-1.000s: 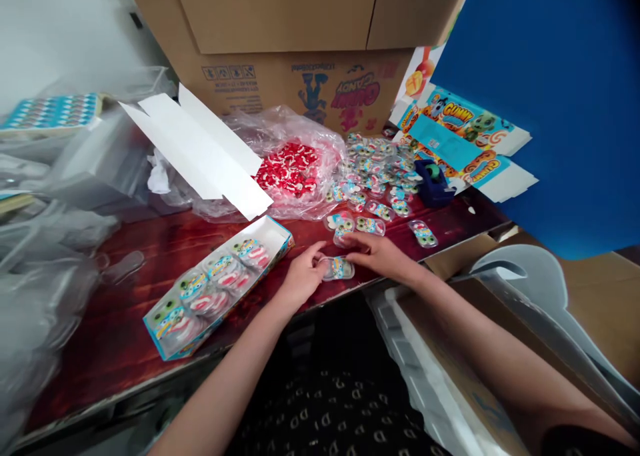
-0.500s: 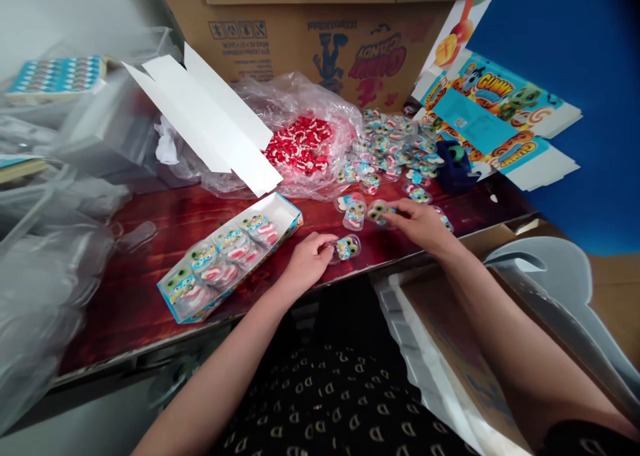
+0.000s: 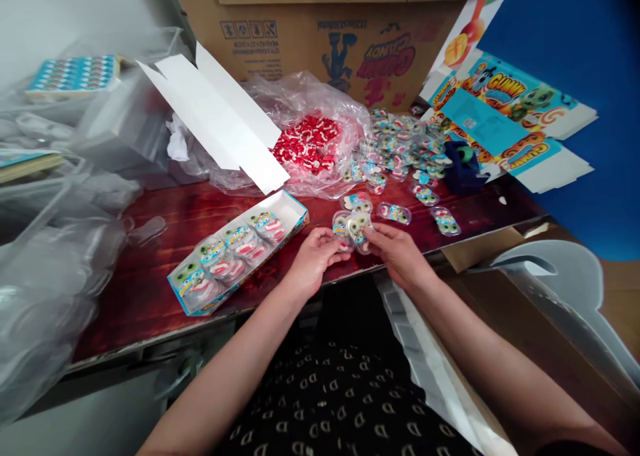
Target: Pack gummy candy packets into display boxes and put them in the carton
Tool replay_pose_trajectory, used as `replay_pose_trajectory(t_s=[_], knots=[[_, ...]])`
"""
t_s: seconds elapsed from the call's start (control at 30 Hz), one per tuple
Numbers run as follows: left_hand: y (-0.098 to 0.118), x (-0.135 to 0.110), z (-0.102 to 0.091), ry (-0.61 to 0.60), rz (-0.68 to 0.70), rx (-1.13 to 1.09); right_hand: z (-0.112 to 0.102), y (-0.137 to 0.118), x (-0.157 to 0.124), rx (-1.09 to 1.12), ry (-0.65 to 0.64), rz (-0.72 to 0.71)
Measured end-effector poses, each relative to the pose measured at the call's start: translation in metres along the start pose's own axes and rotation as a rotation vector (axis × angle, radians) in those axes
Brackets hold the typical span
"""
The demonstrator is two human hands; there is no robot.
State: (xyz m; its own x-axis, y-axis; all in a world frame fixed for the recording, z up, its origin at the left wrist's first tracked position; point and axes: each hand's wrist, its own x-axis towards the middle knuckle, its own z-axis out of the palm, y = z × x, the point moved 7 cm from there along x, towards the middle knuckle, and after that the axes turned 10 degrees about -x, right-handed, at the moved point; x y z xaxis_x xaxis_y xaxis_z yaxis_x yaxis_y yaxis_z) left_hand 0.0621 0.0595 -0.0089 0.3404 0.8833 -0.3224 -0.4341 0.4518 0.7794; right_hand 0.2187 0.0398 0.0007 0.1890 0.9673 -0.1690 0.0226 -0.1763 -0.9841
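My left hand (image 3: pixel 313 259) and my right hand (image 3: pixel 395 253) meet at the near edge of the red-brown table (image 3: pixel 150 269). Between them they pinch small clear candy packs (image 3: pixel 351 229) with cartoon eyes; the left grips one, the right grips another held against it. An open display box (image 3: pixel 240 253) lies just left of my left hand, with several such packs lined up inside and its white lid flaps (image 3: pixel 220 119) standing up behind. A heap of loose packs (image 3: pixel 400 149) sits behind my right hand.
A clear bag of red-and-white gummies (image 3: pixel 307 143) lies mid-table. A dark blue tape dispenser (image 3: pixel 463 166) and flat printed cartons (image 3: pixel 505 123) are at the right. A big cardboard box (image 3: pixel 325 43) stands behind. Crumpled plastic (image 3: pixel 45 243) fills the left.
My right hand picked a pack from the table at the right and brought it back to the left hand's pack. Both hands lifted slightly off the table edge.
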Motion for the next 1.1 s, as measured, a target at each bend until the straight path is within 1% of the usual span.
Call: replay_pose_trajectory(t_s=[0.07, 0.13, 0.17, 0.23, 0.27, 0.3, 0.37, 0.4, 0.43, 0.47, 0.5, 0.53, 0.57, 0.63, 0.7, 0.73, 0.77, 0.8, 0.87, 0.9, 0.93, 0.97, 1.0, 1.03, 1.1], knots=[[-0.005, -0.003, 0.007, 0.004, -0.022, -0.066, 0.013, 0.005, -0.006, 0.113, 0.020, 0.033], [-0.008, -0.005, 0.012, -0.002, -0.028, -0.027, 0.021, 0.005, -0.009, 0.143, 0.043, 0.008], [-0.008, -0.006, 0.013, -0.021, -0.033, 0.036, 0.022, 0.003, -0.009, 0.138, 0.046, -0.014], [-0.004, -0.008, 0.012, -0.049, -0.016, 0.243, 0.019, -0.002, -0.007, 0.075, 0.034, -0.064], [0.001, -0.008, 0.009, -0.040, 0.022, 0.364, 0.015, -0.005, -0.006, 0.006, 0.028, -0.101], [0.009, -0.009, 0.005, -0.021, 0.089, 0.480, 0.010, -0.010, -0.005, -0.091, 0.029, -0.153], [0.028, -0.013, 0.003, -0.013, 0.295, 0.682, 0.005, -0.020, -0.006, -0.342, 0.021, -0.311], [0.034, -0.016, 0.005, -0.051, 0.402, 0.780, 0.007, -0.023, -0.008, -0.471, 0.002, -0.403], [0.037, -0.018, 0.009, -0.116, 0.491, 0.882, 0.011, -0.025, -0.012, -0.586, -0.025, -0.487], [0.035, -0.019, 0.013, -0.190, 0.550, 0.982, 0.016, -0.025, -0.016, -0.679, -0.053, -0.551], [0.031, -0.020, 0.015, -0.250, 0.577, 1.072, 0.021, -0.022, -0.019, -0.745, -0.078, -0.588], [0.026, -0.018, 0.015, -0.286, 0.578, 1.144, 0.024, -0.019, -0.021, -0.777, -0.094, -0.594], [0.021, -0.016, 0.013, -0.299, 0.562, 1.197, 0.026, -0.016, -0.022, -0.775, -0.106, -0.572], [0.016, -0.013, 0.008, -0.293, 0.527, 1.257, 0.024, -0.010, -0.018, -0.689, -0.161, -0.477], [0.015, -0.014, 0.006, -0.294, 0.518, 1.254, 0.022, -0.008, -0.010, -0.581, -0.290, -0.372], [0.016, -0.015, 0.005, -0.292, 0.521, 1.230, 0.018, -0.011, -0.005, -0.563, -0.333, -0.341], [0.018, -0.016, 0.005, -0.284, 0.526, 1.200, 0.012, -0.017, 0.003, -0.592, -0.327, -0.331], [0.020, -0.017, 0.004, -0.269, 0.530, 1.173, 0.004, -0.024, 0.012, -0.671, -0.266, -0.332], [0.024, -0.019, 0.003, -0.237, 0.536, 1.148, -0.014, -0.040, 0.031, -0.952, -0.024, -0.315], [0.025, -0.020, 0.003, -0.229, 0.538, 1.150, -0.020, -0.046, 0.038, -1.111, 0.090, -0.284], [0.025, -0.020, 0.004, -0.230, 0.542, 1.155, -0.022, -0.048, 0.045, -1.258, 0.161, -0.238], [0.026, -0.021, 0.005, -0.234, 0.545, 1.158, -0.020, -0.048, 0.050, -1.373, 0.188, -0.188], [0.026, -0.021, 0.005, -0.238, 0.548, 1.162, -0.016, -0.045, 0.054, -1.447, 0.186, -0.150], [0.026, -0.021, 0.006, -0.241, 0.549, 1.165, -0.011, -0.042, 0.057, -1.479, 0.173, -0.127], [0.026, -0.020, 0.005, -0.246, 0.547, 1.170, -0.003, -0.035, 0.062, -1.446, 0.151, -0.125]])
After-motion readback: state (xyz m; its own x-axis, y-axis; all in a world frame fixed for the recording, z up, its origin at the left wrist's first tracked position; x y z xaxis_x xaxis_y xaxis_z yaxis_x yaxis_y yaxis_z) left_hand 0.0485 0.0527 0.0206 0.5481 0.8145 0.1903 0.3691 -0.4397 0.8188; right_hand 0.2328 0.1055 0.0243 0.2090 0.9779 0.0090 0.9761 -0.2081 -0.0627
